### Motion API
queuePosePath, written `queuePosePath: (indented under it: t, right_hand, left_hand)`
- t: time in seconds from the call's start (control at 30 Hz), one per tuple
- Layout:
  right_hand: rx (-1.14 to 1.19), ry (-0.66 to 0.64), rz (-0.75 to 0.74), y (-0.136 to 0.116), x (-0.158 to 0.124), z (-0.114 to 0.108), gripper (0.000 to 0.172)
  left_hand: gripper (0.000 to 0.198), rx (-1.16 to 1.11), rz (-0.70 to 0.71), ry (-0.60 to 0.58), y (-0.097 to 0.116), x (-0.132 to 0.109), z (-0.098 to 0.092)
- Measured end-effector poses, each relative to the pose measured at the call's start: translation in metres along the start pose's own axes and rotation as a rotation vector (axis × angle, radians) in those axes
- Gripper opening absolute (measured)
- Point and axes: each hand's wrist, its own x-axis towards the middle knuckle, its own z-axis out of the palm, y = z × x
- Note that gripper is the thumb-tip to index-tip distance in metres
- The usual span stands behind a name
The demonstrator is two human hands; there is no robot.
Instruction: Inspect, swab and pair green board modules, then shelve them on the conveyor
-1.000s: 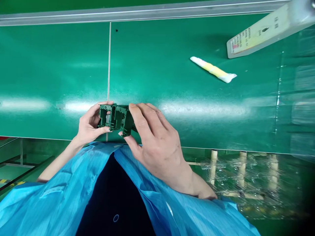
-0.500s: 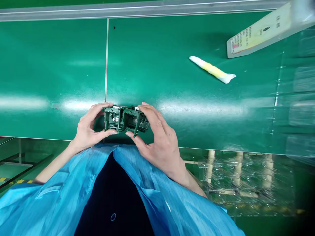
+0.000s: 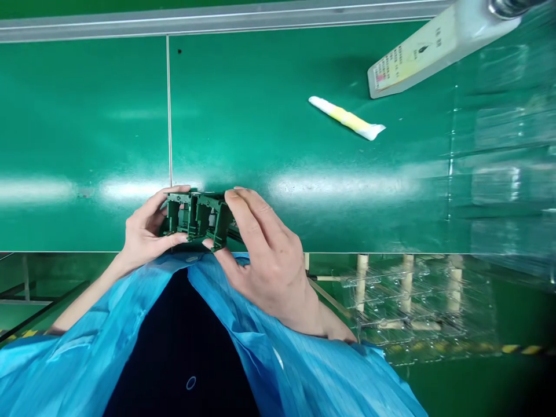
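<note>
My left hand (image 3: 145, 231) is closed on the left end of a dark green plastic housing (image 3: 194, 215), thumb along its near edge and fingers at the far edge. The housing has open, frame-like compartments and looks like two sections side by side, the right one at a slight angle. Around the right section, my right hand (image 3: 273, 260) is closed, thumb below and fingers over the top; it hides much of that end. Both hands hold the housing near the front edge of the green table (image 3: 260, 150).
A white and yellow wrapped stick (image 3: 347, 119) lies on the table. Behind it to the right stands a pale labelled bottle (image 3: 417, 52). Clear plastic trays (image 3: 499, 179) sit at the right end. Below the table edge, more clear trays (image 3: 425, 295) rest on a pale tubular rack.
The housing has tilted, so its compartments show from a steeper angle. My right-hand fingers cover more of its right end. The whole view has shifted, with the table items farther left.
</note>
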Motion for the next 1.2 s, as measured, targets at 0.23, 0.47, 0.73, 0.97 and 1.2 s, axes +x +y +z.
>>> queuePosePath:
  t: [0.23, 0.47, 0.73, 0.97, 1.2]
  right_hand:
    - [-0.073, 0.008, -0.038, -0.007, 0.001, -0.006, 0.046]
    - [-0.127, -0.076, -0.033, -0.020, 0.007, -0.014, 0.045]
    - [-0.091, -0.117, -0.020, -0.022, 0.009, -0.016, 0.047]
    - [-0.101, -0.110, -0.015, -0.022, 0.010, -0.014, 0.045]
    - [0.276, -0.071, 0.082, 0.008, 0.003, -0.001, 0.046]
  left_hand:
    - [0.064, -0.024, 0.022, -0.007, 0.005, -0.002, 0.001]
    - [0.065, -0.061, -0.003, 0.021, 0.004, -0.007, 0.001]
    - [0.064, -0.029, -0.002, 0.057, 0.002, -0.007, 0.004]
    - [0.068, -0.006, -0.012, 0.043, 0.000, -0.009, 0.002]
    - [0.073, 0.350, 0.326, 0.076, 0.011, -0.002, -0.009]
